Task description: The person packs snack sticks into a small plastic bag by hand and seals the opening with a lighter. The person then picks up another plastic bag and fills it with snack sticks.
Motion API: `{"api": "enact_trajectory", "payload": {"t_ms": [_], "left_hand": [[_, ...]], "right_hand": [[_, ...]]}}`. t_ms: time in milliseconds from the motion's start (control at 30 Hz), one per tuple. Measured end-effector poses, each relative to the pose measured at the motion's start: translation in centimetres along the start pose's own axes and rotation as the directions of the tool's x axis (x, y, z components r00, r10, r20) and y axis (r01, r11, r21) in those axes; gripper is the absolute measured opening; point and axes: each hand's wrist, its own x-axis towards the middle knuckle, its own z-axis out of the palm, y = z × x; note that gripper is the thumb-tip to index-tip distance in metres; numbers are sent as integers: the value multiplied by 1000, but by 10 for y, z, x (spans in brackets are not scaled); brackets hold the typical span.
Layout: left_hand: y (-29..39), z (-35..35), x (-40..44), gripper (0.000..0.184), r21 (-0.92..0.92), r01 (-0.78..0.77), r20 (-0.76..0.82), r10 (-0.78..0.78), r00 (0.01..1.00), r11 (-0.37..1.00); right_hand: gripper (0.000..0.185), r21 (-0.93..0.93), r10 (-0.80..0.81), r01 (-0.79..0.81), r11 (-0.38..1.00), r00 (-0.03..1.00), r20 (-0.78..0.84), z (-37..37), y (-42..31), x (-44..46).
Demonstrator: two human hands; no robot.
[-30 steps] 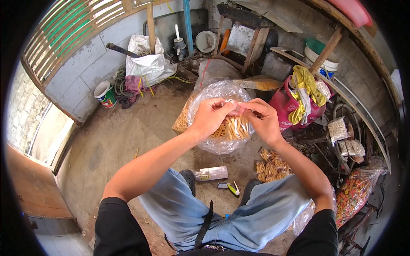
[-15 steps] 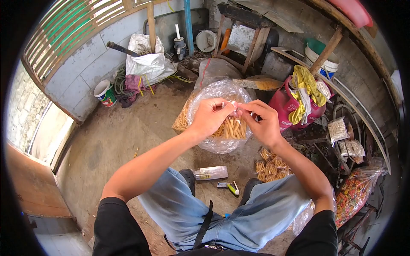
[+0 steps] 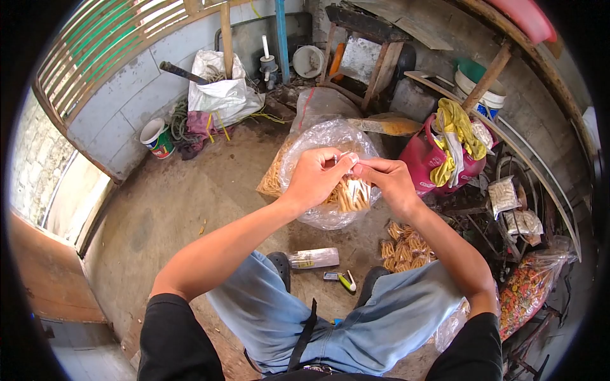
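Observation:
A small clear plastic bag of stick snacks point(image 3: 353, 195) hangs below my fingers, its sticks roughly upright. My left hand point(image 3: 318, 181) is closed, thumb and finger pinching the gathered bag top. My right hand point(image 3: 389, 181) also pinches the top, its fingertips touching those of the left. Behind and beneath them is a large clear plastic bag point(image 3: 327, 221) with many loose stick snacks inside. Several filled small packets point(image 3: 403, 249) lie heaped on the floor to the right, by my knee.
Between my feet lie a clear plastic packet point(image 3: 314, 257), a small blue-and-white box point(image 3: 331, 275) and a green-handled tool point(image 3: 347, 281). A magenta container draped with yellow cloth point(image 3: 467, 130) stands at right. A bag of colourful snacks point(image 3: 530, 292) leans lower right.
The small bag has turned slightly and sits a little lower. My right fingers have folded in closer to my left hand at the bag's top.

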Motion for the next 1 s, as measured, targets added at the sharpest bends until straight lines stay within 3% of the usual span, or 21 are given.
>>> {"api": "enact_trajectory", "payload": {"t_ms": [167, 267, 333, 567, 667, 733, 767, 833, 1000], "left_hand": [[-5, 1, 2, 23, -91, 12, -7, -12, 1000, 996], [5, 3, 0, 24, -108, 56, -14, -58, 998, 992], [-1, 2, 2, 24, -142, 31, 4, -31, 1000, 989], [-4, -1, 3, 22, -116, -58, 75, 67, 995, 992], [3, 3, 1, 22, -181, 33, 23, -30, 999, 983], [5, 2, 0, 22, -135, 51, -5, -52, 999, 990], [6, 2, -1, 22, -88, 69, -34, -72, 997, 994], [2, 0, 1, 22, -142, 88, -27, -92, 995, 986], [4, -3, 3, 22, -187, 201, -70, -217, 974, 962]], "right_hand": [[20, 18, -37, 39, 999, 993, -109, 3, 1, 1], [18, -37, -180, 177, 983, 976, -122, 5, -2, -2], [17, -197, -285, 251, 948, 943, -171, 5, -1, -3], [16, -362, -390, 323, 874, 912, -128, 6, -5, -8], [17, -434, -398, 294, 851, 902, -168, 11, -8, -11], [20, -640, -637, 479, 601, 770, -23, 11, -6, -11], [20, -641, -639, 479, 600, 769, -23, 10, -5, -10], [24, -726, -785, 626, 284, 586, 198, 8, -6, -7], [28, -760, -723, 604, 241, 634, 274, 8, -8, -10]]}}
